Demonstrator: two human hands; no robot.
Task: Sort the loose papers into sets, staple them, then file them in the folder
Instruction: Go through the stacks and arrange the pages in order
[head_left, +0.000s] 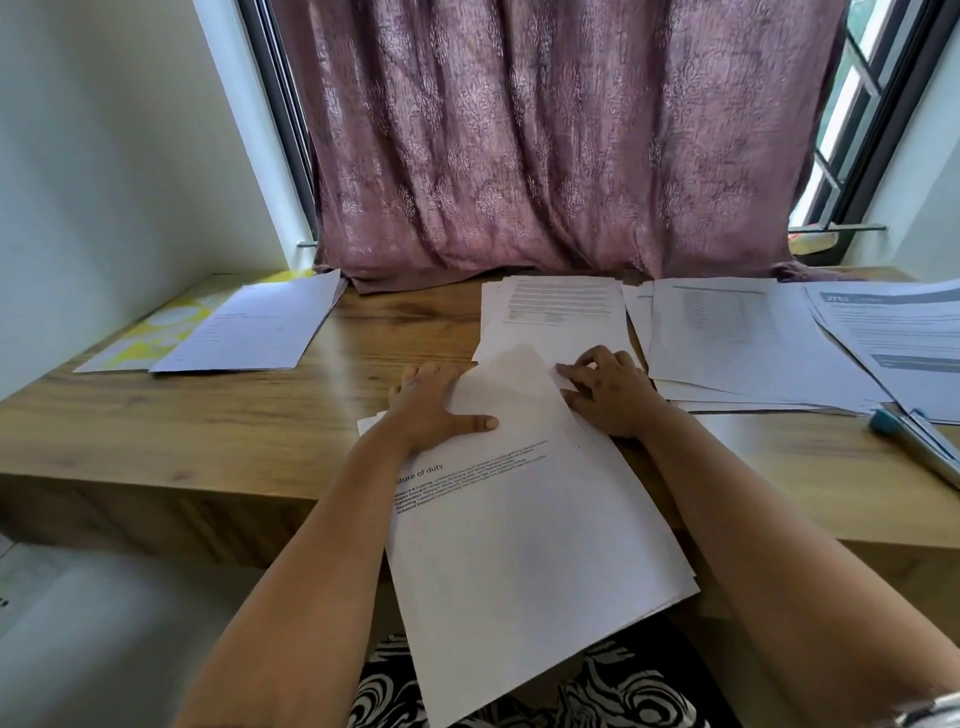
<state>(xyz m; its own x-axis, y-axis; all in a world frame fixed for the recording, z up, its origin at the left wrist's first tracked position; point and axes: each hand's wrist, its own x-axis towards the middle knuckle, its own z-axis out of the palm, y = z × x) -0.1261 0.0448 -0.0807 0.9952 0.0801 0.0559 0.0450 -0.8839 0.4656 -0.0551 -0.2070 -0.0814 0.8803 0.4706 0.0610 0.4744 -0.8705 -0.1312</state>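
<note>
While left hand (434, 405) lies flat, thumb out, on the paper set (524, 519) hanging over the desk (218, 431) edge, right hand (608, 389) pinches its top sheet's far corner with curled fingers. More stacks at 12 (558, 312) and 2 (737, 338), folder (156, 327) at 10, stapler (914, 441) at 3
</note>
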